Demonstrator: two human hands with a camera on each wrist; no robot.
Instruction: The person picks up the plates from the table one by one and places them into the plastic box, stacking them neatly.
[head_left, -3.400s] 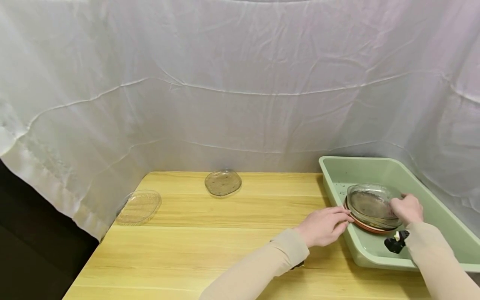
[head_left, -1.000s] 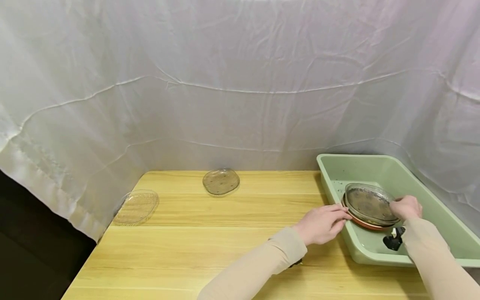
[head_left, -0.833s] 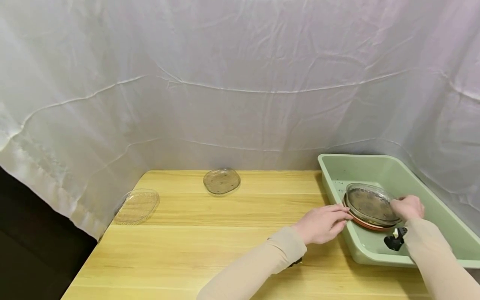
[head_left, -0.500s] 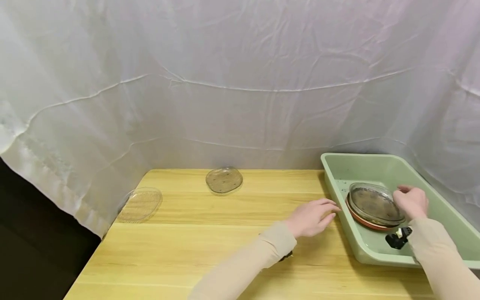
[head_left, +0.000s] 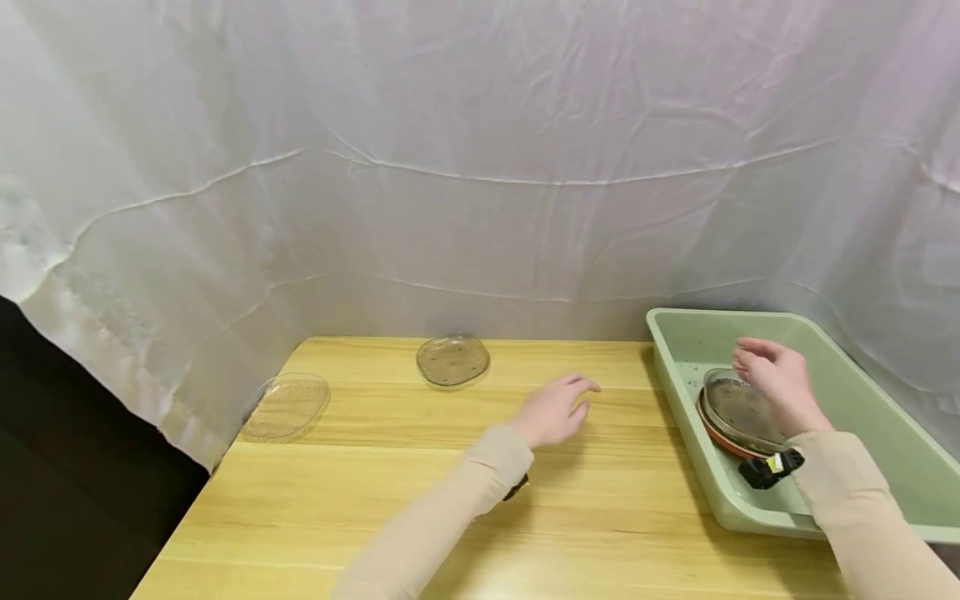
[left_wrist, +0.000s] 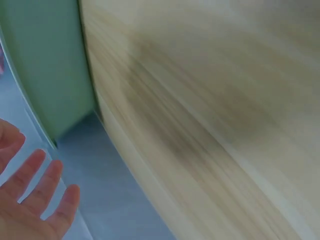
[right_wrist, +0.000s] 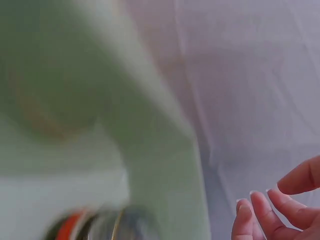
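Note:
My left hand [head_left: 553, 410] hovers above the wooden table, fingers extended and holding nothing; the left wrist view shows the same spread fingers [left_wrist: 44, 187]. Over the green plastic tub [head_left: 693, 450], my right hand [head_left: 780, 383] is raised, its fingers loosely bent with nothing between them. Beneath it lies a stack of plates with a clear glass plate [head_left: 738, 408] on top and an orange-red rim [head_left: 723, 442] lower down, partly hidden by the hand. In the right wrist view the stack [right_wrist: 100, 227] is blurred at the bottom edge.
A square-ish clear glass plate [head_left: 453, 362] rests at the table's back edge. Another clear glass plate [head_left: 288, 407] lies near the left edge. Pale curtains [head_left: 480, 233] hang behind and at both sides. The wooden table [head_left: 337, 500] ends at a dark area on the left.
My left hand has left the tub's rim and moved left over the table. My right hand has let go of the glass plate and lifted up and to the left; the plate now lies on the stack.

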